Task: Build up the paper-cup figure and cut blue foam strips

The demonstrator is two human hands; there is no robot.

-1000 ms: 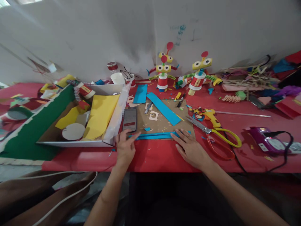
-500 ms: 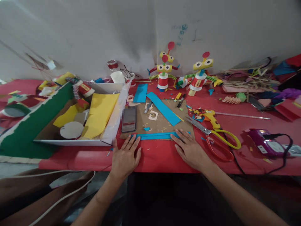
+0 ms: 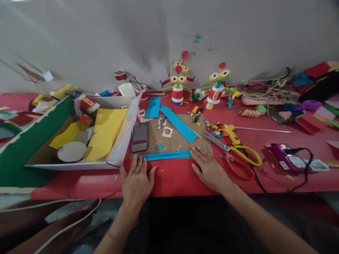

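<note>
A narrow folded strip of blue paper lies across the front edge of a brown cardboard sheet. My left hand rests flat at its left end, fingers spread. At the strip's right end, my right hand presses down with the fingers stretched out. A wider blue paper strip lies slantwise behind, beside a shorter blue piece. Between them and my hands are a cutter knife, a cut-out paper square and a phone.
Scissors and a yellow glue gun lie on the right, near a purple power socket with a cord. An open box of yellow paper stands left. Paper-cup robots stand by the wall; another person's legs show lower left.
The whole view has shifted slightly, so things sit further left. My left hand has drawn back a little toward me at the strip's left end; my right hand stays on the strip.
</note>
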